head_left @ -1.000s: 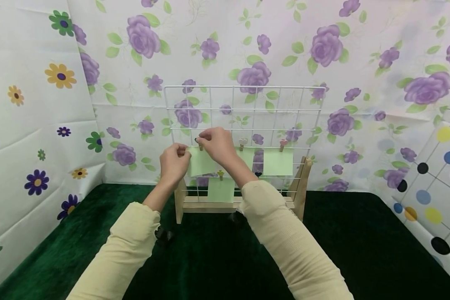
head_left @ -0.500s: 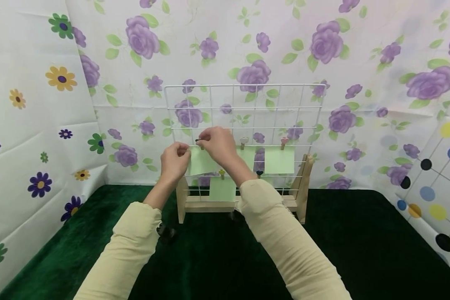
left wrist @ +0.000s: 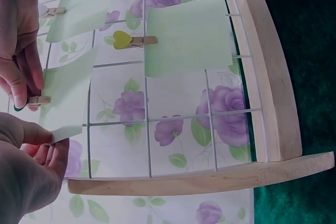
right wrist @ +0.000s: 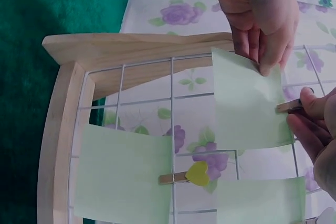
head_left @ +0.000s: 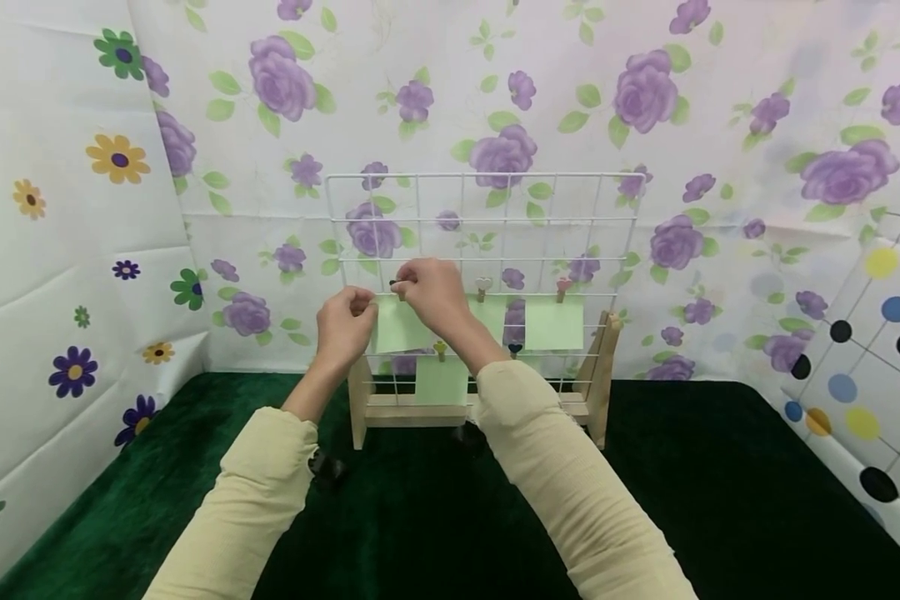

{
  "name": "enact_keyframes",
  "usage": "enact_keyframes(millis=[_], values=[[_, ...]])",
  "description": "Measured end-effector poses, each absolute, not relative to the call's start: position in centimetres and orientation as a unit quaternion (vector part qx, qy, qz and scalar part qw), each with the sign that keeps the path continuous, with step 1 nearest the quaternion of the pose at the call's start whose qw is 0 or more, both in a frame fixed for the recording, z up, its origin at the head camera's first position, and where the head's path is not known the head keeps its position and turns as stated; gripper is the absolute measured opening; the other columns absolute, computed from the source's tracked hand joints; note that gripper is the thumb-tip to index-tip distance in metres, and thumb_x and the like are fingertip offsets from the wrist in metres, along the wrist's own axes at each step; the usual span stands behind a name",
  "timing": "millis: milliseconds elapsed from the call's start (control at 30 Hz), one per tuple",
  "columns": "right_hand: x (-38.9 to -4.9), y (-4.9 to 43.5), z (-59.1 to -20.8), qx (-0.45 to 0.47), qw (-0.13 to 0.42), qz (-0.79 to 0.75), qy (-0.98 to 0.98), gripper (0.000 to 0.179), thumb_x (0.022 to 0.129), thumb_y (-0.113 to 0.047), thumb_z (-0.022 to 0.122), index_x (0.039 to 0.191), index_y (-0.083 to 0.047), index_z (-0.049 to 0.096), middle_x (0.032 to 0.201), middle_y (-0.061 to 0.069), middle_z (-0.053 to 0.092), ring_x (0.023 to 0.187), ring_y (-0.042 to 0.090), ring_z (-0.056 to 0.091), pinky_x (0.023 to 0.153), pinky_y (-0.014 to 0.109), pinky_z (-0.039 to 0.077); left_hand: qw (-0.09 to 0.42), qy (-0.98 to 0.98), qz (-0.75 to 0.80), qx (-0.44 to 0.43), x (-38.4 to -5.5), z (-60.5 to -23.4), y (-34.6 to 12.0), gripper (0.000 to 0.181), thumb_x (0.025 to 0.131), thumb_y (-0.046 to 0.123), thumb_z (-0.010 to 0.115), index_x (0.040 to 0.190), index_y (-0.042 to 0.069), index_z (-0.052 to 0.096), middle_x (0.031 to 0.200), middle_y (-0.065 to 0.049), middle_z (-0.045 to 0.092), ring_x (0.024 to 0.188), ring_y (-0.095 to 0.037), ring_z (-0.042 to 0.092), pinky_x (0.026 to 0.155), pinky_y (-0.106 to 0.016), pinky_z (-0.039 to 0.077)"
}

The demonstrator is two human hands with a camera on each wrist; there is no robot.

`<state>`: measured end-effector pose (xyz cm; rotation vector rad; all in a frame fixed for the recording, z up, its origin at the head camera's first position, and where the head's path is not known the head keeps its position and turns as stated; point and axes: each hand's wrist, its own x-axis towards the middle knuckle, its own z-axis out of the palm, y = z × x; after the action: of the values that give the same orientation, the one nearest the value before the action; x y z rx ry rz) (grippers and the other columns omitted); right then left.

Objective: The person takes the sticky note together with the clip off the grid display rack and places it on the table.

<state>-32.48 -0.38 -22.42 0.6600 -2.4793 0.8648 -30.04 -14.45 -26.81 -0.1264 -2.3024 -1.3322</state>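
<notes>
A light green paper square lies against the white wire grid, at the left of its middle row. My left hand pinches the paper's left edge between thumb and fingers. At the paper's top edge, my right hand pinches a small wooden clothespin with a dark head. In the right wrist view, the clothespin's tip overlaps the paper. Whether it also grips a wire is hidden by my fingers. Below hangs another green paper, held by a clothespin with a yellow heart.
More green papers hang to the right, one under a pink-heart clothespin, another under a white-heart clothespin. A dark-heart clothespin is lower. The grid stands in a wooden base on dark green cloth, before a flowered backdrop.
Both hands keep their places at the paper and the clothespin. Only the head view shifts slightly.
</notes>
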Motion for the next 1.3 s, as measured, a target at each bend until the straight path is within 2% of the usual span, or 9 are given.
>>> enact_keyframes(millis=[200,467,667,767,900,1067,1300], values=[[-32.5,0.0,-22.7,0.231,0.237,0.358,-0.873,0.015,0.090,-0.013,0.069,0.097,-0.001,0.074,0.094,0.008,0.073,0.089,0.019,0.069,0.074,0.026,0.052,0.239,-0.837,-0.489,-0.052,-30.0,-26.9,-14.3,0.020,0.095,0.006,0.053,0.108,-0.006,0.063,0.103,-0.023,0.064,0.099,-0.035,0.060,0.085,-0.044,0.047],[-31.8,0.8,-23.2,0.216,0.221,0.495,-0.812,0.016,0.090,-0.012,0.070,0.102,-0.002,0.071,0.094,0.009,0.073,0.079,0.016,0.069,0.071,0.026,0.054,0.250,-0.825,-0.504,-0.060,-29.5,-27.2,-14.3,0.020,0.095,0.005,0.053,0.107,-0.006,0.064,0.102,-0.023,0.064,0.097,-0.034,0.061,0.085,-0.043,0.047],[-31.4,1.6,-23.8,0.229,0.225,0.536,-0.781,0.019,0.088,-0.011,0.071,0.104,0.000,0.069,0.098,0.012,0.072,0.090,0.021,0.069,0.077,0.028,0.053,0.260,-0.816,-0.514,-0.051,-28.9,-27.5,-14.2,0.020,0.095,0.004,0.053,0.107,-0.006,0.065,0.101,-0.023,0.065,0.095,-0.033,0.062,0.085,-0.043,0.048],[-31.2,2.1,-24.1,0.236,0.208,0.538,-0.782,0.023,0.087,-0.010,0.072,0.109,-0.001,0.068,0.100,0.013,0.071,0.091,0.021,0.068,0.077,0.028,0.054,0.251,-0.816,-0.519,-0.039,-28.7,-27.7,-14.4,0.021,0.095,0.006,0.053,0.108,-0.005,0.065,0.102,-0.022,0.065,0.097,-0.033,0.061,0.085,-0.043,0.048],[-30.8,2.9,-24.4,0.248,0.172,0.531,-0.792,0.025,0.089,-0.010,0.071,0.112,-0.001,0.069,0.100,0.012,0.071,0.084,0.020,0.070,0.073,0.030,0.055,0.224,-0.818,-0.530,-0.021,-28.3,-27.9,-14.9,0.023,0.097,0.012,0.053,0.111,-0.002,0.064,0.106,-0.019,0.063,0.100,-0.031,0.059,0.086,-0.041,0.046],[-30.2,4.2,-25.0,0.262,0.124,0.494,-0.820,0.028,0.091,-0.016,0.068,0.115,-0.002,0.069,0.105,0.010,0.071,0.078,0.018,0.071,0.074,0.033,0.056,0.192,-0.822,-0.535,-0.016,-27.6,-28.6,-15.6,0.026,0.098,0.014,0.053,0.114,-0.004,0.063,0.111,-0.020,0.061,0.106,-0.030,0.057,0.093,-0.041,0.045],[-29.2,6.4,-26.9,0.252,0.067,0.468,-0.844,0.033,0.092,-0.021,0.067,0.120,-0.003,0.067,0.107,0.010,0.070,0.081,0.028,0.071,0.080,0.039,0.054,0.150,-0.834,-0.531,-0.011,-26.2,-30.6,-16.0,0.025,0.100,0.016,0.052,0.117,0.000,0.061,0.112,-0.019,0.060,0.108,-0.030,0.055,0.094,-0.046,0.043]])
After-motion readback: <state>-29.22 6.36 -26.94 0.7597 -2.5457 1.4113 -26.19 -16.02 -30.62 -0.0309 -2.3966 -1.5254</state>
